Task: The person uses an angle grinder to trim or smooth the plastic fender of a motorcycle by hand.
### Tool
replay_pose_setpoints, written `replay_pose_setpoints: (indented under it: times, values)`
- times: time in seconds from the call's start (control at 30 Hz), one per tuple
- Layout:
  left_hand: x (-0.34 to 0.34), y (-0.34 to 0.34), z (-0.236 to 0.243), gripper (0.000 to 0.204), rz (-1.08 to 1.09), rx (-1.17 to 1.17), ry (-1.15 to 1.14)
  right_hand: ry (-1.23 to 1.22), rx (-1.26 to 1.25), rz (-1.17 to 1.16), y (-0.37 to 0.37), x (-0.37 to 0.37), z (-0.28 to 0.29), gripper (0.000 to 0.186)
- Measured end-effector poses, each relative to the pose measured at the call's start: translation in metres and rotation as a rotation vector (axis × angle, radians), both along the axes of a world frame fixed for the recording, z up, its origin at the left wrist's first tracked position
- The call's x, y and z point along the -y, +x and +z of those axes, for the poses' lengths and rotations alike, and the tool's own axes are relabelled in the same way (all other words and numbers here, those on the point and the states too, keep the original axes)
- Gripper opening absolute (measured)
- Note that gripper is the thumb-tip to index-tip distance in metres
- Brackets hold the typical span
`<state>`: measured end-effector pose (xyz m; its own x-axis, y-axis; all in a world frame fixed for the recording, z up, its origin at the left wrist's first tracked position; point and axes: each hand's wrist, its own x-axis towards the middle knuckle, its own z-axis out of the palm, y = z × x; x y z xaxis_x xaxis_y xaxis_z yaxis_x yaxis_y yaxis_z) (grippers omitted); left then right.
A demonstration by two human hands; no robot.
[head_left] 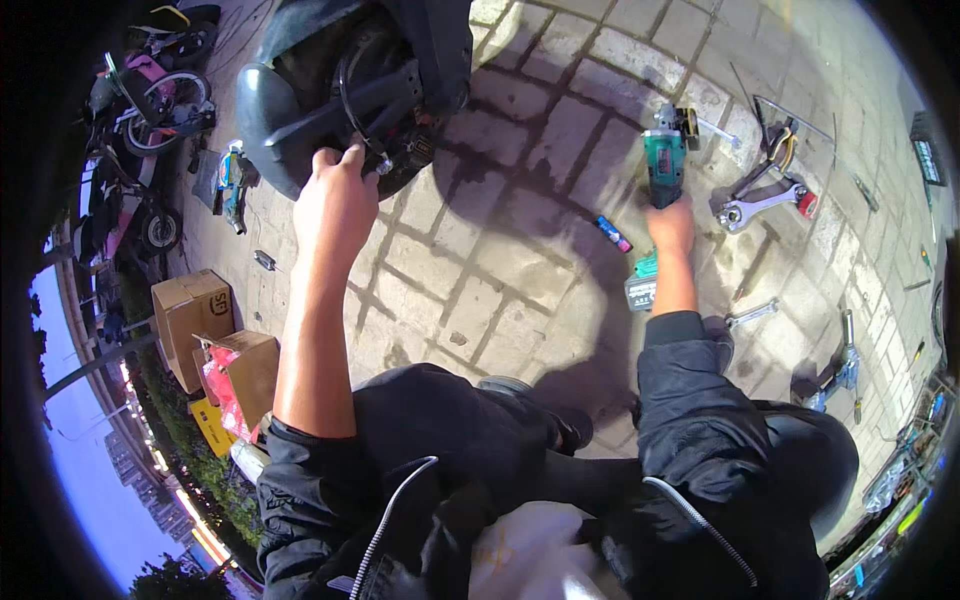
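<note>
My right hand (pixel 670 222) is wrapped round the handle of a green and black cordless angle grinder (pixel 665 155), its disc end pointing away from me. The grinder's battery end (pixel 641 292) shows below my wrist. On the left, my left hand (pixel 340 195) reaches to the underside of a dark plastic scooter body (pixel 275 120). Its fingers are closed at the lower end of a black cable (pixel 346 95), beside a small shiny metal fitting (pixel 385 165). My palm hides part of that grip. The grinder is apart from the scooter body.
Right of the grinder lie a large wrench (pixel 765 207), a smaller wrench (pixel 752 313) and a ratchet (pixel 848 350). A blue and pink tube (pixel 613 234) lies on the paving. Cardboard boxes (pixel 195 320), a blue tool (pixel 232 185) and parked bikes (pixel 165 110) stand left.
</note>
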<state>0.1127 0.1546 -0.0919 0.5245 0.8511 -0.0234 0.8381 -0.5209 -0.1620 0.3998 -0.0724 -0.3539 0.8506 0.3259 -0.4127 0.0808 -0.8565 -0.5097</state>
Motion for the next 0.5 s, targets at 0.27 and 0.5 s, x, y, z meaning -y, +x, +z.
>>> replay_pose_setpoints:
  times: [0.27,0.5]
  values:
    - [0.001,0.008,0.011,0.046,0.052,-0.048,-0.020,0.095,-0.046,-0.082,0.002,-0.002,-0.008,0.054]
    - [-0.001,0.002,0.004,0.052,0.113,-0.099,-0.054,0.280,-0.196,-0.096,0.008,-0.007,0.039,0.054]
